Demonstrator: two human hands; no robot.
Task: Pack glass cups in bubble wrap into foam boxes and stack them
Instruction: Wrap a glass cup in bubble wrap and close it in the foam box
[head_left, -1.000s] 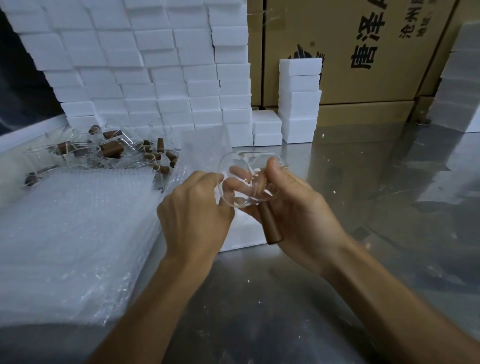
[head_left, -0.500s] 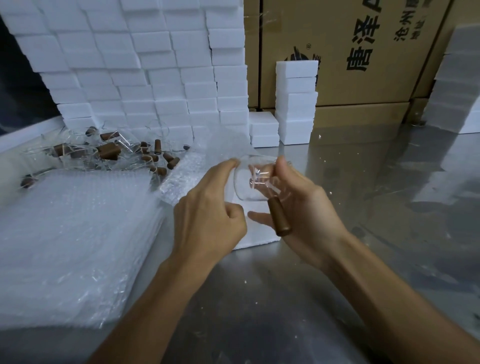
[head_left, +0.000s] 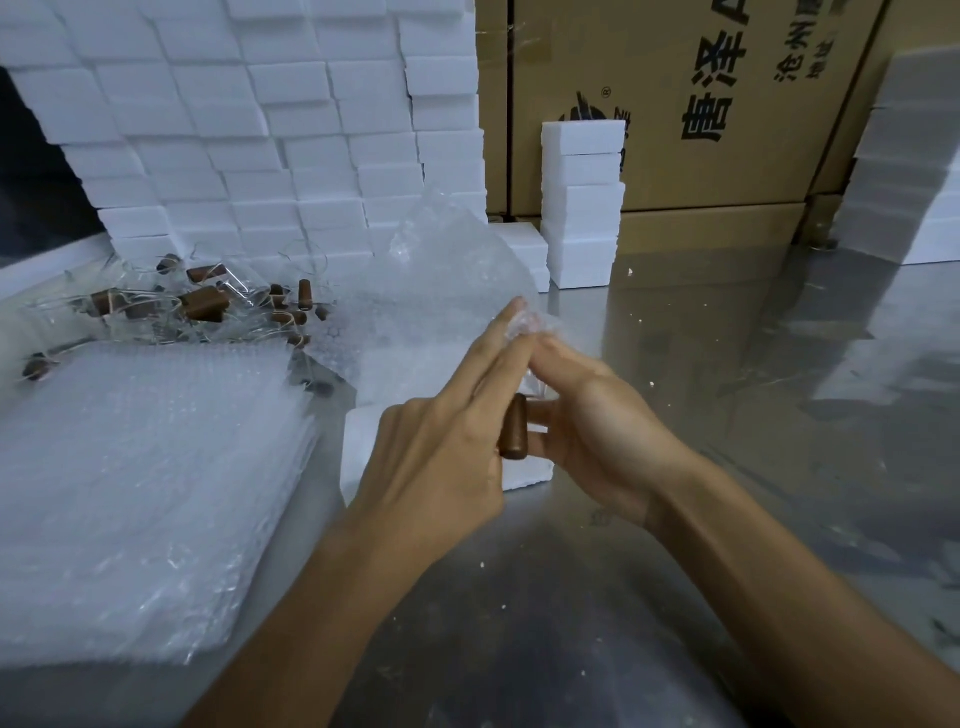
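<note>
Two hands meet over the bench (head_left: 597, 597), working one cup (head_left: 514, 428). The left hand (head_left: 441, 467) has its fingers (head_left: 498, 338) stretched nearly straight, laid along the cup's side and touching the wrap (head_left: 447, 280) at their tips. The right hand (head_left: 597, 421) curls its fingers round the cup from the other side, thumb on top; only the cup's brown handle shows between the palms, pointing down, and the glass bowl is mostly hidden. The wrap sheet rises behind the fingertips, loose and crumpled. Just under the hands lies a white foam box (head_left: 363, 447). To the left sits a thick stack of bubble sheets (head_left: 145, 493), with a heap of more cups (head_left: 202, 304) behind it. Foam boxes (head_left: 291, 130) are piled into a wall at the back, beside a short column of boxes (head_left: 582, 208) and printed cartons (head_left: 701, 114).
</note>
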